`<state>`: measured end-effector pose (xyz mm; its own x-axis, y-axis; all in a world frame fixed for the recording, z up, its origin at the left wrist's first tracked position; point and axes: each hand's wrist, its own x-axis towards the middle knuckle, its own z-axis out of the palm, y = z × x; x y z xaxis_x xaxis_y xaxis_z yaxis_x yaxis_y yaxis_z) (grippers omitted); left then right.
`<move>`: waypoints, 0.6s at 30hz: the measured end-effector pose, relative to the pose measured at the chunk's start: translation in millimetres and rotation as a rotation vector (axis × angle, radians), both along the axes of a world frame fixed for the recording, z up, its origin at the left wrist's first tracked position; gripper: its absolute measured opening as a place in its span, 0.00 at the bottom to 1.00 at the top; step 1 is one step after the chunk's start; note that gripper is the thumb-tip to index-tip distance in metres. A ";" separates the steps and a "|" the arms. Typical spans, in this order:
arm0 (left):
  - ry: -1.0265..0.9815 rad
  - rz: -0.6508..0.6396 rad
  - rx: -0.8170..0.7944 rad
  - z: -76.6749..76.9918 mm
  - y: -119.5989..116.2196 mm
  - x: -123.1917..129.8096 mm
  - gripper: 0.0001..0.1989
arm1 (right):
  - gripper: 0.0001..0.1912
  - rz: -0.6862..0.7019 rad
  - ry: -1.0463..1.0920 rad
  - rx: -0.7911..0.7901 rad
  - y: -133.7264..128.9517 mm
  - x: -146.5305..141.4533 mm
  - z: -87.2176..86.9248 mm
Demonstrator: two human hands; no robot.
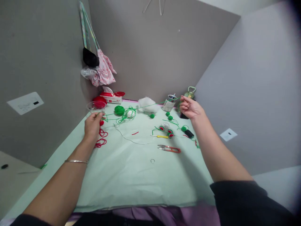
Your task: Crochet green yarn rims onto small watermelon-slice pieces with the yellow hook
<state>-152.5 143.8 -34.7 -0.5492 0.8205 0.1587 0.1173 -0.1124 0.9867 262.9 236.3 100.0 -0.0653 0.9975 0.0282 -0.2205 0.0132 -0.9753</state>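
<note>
A strand of green yarn runs stretched through the air between my two hands. My left hand, at the table's left side, pinches one part of it, and a small loop hangs by the fingertips. Raised at the right, my right hand has its fingers closed on the other part. Below the strand lie a green yarn ball and a loose green tangle around a white ball. Red yarn lies in loops beside my left wrist.
On the table are orange-handled thread snips, a yellow crochet hook, small red-and-green crocheted pieces, white stuffing, a can and a tissue box. Grey partitions enclose the back and sides.
</note>
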 end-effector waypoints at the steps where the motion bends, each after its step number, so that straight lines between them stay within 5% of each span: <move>1: 0.042 0.002 0.007 4.2 -2.7 0.8 0.12 | 0.11 0.035 -0.023 -0.012 -5.4 -3.6 -2.3; 6: 0.217 -0.214 0.036 21.1 -32.7 52.5 0.28 | 0.12 0.288 -0.157 -0.093 -43.2 -48.3 -34.7; 10: 0.242 -0.608 0.014 24.1 -65.6 111.5 0.33 | 0.13 0.563 -0.239 -0.144 -89.6 -89.0 -68.8; 13: 0.296 -0.979 -0.055 26.3 -75.0 121.5 0.27 | 0.13 0.629 -0.254 -0.116 -119.1 -97.6 -82.5; 15: 0.345 -1.015 -0.094 27.9 -71.5 111.3 0.18 | 0.13 0.612 -0.277 -0.099 -131.0 -92.1 -87.9; 18: 0.403 -0.873 -0.099 27.8 -59.0 89.5 0.19 | 0.13 0.592 -0.342 -0.108 -141.1 -77.0 -97.7</move>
